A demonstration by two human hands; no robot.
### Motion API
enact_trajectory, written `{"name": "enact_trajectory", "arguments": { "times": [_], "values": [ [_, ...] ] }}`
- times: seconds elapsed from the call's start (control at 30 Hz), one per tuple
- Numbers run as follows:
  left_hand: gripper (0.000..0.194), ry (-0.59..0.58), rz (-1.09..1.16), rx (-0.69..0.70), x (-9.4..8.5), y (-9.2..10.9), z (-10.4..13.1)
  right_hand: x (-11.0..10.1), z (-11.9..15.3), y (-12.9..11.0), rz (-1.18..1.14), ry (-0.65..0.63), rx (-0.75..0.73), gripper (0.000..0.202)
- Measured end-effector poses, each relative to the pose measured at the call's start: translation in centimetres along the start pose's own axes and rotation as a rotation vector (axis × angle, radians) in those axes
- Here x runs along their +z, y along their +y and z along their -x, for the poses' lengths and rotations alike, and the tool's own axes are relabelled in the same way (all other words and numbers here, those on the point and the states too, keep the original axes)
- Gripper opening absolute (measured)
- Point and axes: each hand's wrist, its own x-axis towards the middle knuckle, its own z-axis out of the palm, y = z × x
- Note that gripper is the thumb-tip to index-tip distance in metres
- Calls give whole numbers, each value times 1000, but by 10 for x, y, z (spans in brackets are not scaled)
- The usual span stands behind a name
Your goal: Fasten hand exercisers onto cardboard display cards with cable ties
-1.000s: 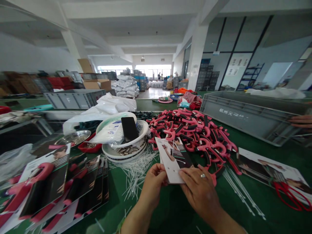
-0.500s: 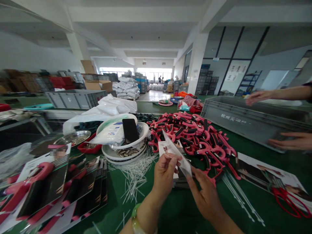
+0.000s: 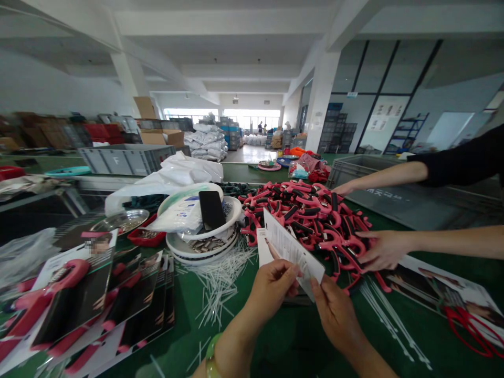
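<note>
A white printed card [image 3: 289, 244] stands tilted before me, its text side facing me. My right hand [image 3: 338, 310] grips its lower right corner between thumb and fingers. My left hand [image 3: 271, 289], with a green bangle on the wrist, has its fingers pinched together against the card's lower part; what they pinch is hidden. Behind the card, more cards [image 3: 263, 247] lie on the table. A large heap of pink-and-black pliers [image 3: 303, 205] spreads beyond my hands. White cable ties [image 3: 218, 283] lie loose to the left of my left hand.
A co-worker's hands [image 3: 380, 249] reach into the pliers heap from the right, beside a grey crate [image 3: 401, 202]. White bowls [image 3: 200, 249] hold metal parts, a bag and a phone [image 3: 211, 210]. Carded pliers [image 3: 71, 299] lie left; red scissors [image 3: 468, 325] lie right.
The card has turned so its printed side faces me more. My hands stay close together at it. The co-worker's hands have moved left from the grey crate to the pliers heap; the crate has shifted.
</note>
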Motion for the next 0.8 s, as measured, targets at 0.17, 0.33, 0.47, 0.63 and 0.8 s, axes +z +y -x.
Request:
{"name": "enact_trajectory", "arguments": {
  "times": [0.17,0.33,0.47,0.63,0.8],
  "values": [
    [45,-36,-44,30,0,6,1,1,3,5,85,-6,-113,31],
    [39,26,-54,56,-2,3,1,2,5,8,217,0,-253,30],
    [37,137,85,111,-2,-8,0,3,6,10,351,-26,-351,33],
    [44,249,96,277,-5,-10,7,6,9,7,505,-46,-431,35],
    [29,109,-239,143,-28,8,27,4,12,-4,611,-57,-506,37]
  ]
}}
